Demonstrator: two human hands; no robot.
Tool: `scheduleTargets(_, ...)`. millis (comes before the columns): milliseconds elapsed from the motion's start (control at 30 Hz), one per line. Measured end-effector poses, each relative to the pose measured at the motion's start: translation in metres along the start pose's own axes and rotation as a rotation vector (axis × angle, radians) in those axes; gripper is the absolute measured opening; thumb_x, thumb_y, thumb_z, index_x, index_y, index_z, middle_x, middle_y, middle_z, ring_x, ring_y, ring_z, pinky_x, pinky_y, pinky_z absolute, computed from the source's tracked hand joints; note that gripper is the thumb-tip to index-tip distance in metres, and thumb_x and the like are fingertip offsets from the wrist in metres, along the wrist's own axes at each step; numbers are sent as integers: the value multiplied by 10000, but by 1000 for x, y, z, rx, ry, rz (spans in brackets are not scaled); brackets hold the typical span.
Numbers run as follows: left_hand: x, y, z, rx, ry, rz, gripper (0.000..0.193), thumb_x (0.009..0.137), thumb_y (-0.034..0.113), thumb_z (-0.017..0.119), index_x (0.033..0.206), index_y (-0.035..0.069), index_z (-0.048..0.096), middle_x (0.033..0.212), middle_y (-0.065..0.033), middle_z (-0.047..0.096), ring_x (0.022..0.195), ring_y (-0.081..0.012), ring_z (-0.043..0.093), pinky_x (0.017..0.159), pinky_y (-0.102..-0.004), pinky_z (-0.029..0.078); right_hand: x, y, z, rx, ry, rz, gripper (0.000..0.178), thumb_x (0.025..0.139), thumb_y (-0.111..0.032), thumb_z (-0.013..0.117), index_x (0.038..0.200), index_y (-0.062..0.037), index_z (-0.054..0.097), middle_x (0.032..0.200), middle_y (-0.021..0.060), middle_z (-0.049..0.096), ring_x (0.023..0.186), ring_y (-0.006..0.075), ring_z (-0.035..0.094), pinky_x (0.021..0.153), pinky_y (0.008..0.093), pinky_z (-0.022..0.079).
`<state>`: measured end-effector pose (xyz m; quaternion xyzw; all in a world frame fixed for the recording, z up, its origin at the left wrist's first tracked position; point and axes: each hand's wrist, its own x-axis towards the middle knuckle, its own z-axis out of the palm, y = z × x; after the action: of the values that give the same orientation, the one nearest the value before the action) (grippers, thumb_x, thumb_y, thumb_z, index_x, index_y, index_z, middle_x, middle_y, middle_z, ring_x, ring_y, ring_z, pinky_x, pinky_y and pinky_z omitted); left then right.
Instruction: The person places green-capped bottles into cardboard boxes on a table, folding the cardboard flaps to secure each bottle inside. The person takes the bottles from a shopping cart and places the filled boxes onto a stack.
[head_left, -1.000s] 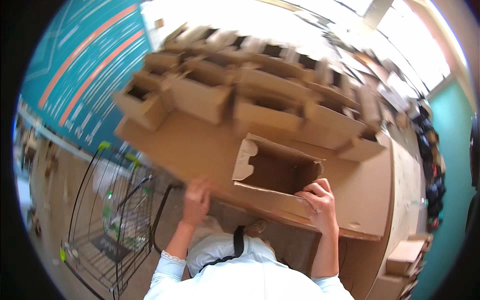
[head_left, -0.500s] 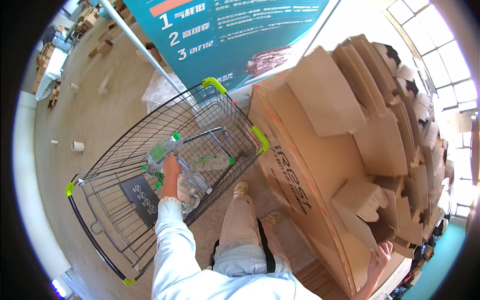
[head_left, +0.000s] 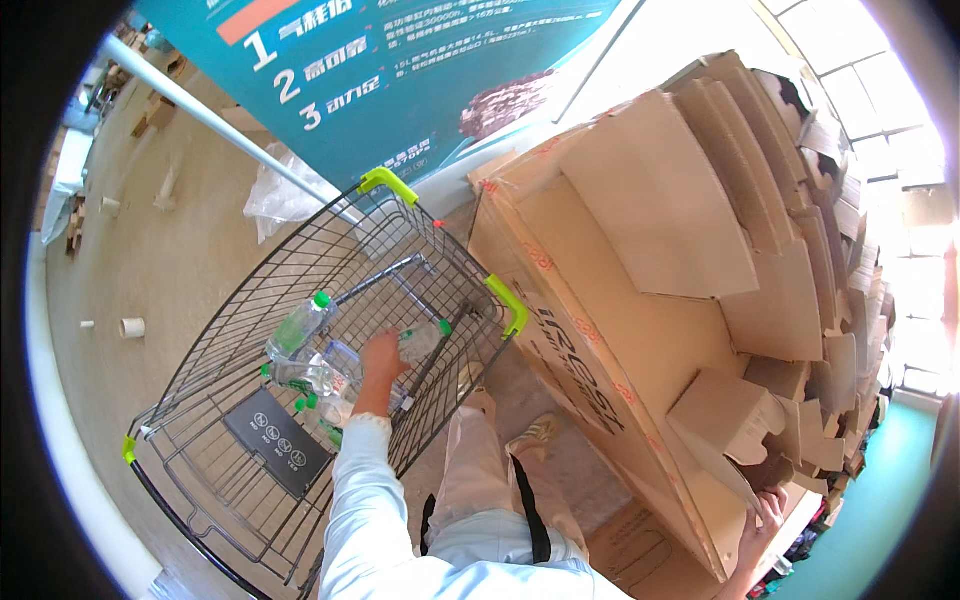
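In the wire shopping cart [head_left: 250, 330], several clear plastic bottles lie in a loose heap. My left hand [head_left: 383, 357] reaches down among them, its fingers closed about the base end of a green-capped plastic bottle [head_left: 425, 341]. Another bottle with a green cap [head_left: 300, 325] lies to the left of that hand, and more are partly hidden beneath my wrist. At the lower right, my right hand [head_left: 766, 512] has its fingers curled over the edge of a folded cardboard piece [head_left: 708, 440], which rests in a large open cardboard box [head_left: 570, 350].
Flattened cardboard [head_left: 745, 170] rises in a high stack on the right. A blue-green banner [head_left: 400, 90] stands beyond the cart, with a pole [head_left: 215, 120] beside it. Clear plastic film [head_left: 285, 195] and a white roll [head_left: 132, 327] lie on the floor.
My left hand has moved right across the heap, from the left bottles to the right one, which now tilts more. My right hand stays at the cardboard. The view has shifted slightly.
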<state>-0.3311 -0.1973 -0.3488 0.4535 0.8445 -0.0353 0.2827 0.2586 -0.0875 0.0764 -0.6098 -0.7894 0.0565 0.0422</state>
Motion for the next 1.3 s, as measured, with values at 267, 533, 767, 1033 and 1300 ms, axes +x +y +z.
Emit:
scheduleTargets(267,-87,31,-136,-781,474,-91,743,635,227,874,1249,-3,524,1095,-163,666,1016,-296,658,902,-410,498,-20,10,1,87,66,-20,131,721,5,646,846,33,672,850,142,626,982,355,551,862,432,459)
scheduleTargets(533,-168,252,-255,-1789,226,808,798,795,400,769,1408,50,395,1302,-147,505,1251,-332,486,1118,-511,350,-32,41,-14,67,77,-143,146,656,-39,707,800,-37,680,813,87,622,931,301,577,795,397,512)
scheduleTargets(767,-270,490,-278,-1396,-109,1409,740,710,229,838,1315,22,466,1223,-179,587,1143,-305,586,1003,-441,465,-40,80,-9,113,60,-224,120,678,-64,683,797,-73,666,892,58,632,995,268,557,871,379,501)
scheduleTargets(1033,-280,581,-220,7,-285,1279,698,610,212,863,1174,-24,526,998,-212,681,959,-355,668,847,-393,530,-45,105,9,254,198,-287,107,693,-89,720,788,-71,673,843,35,613,931,245,555,804,346,514)
scheduleTargets(1300,-239,597,-152,860,-303,1078,449,699,247,815,1069,23,691,1083,-203,691,1064,-364,650,904,-449,532,-32,91,17,309,212,-371,53,678,-94,658,722,-69,643,826,37,577,974,225,533,834,327,501)
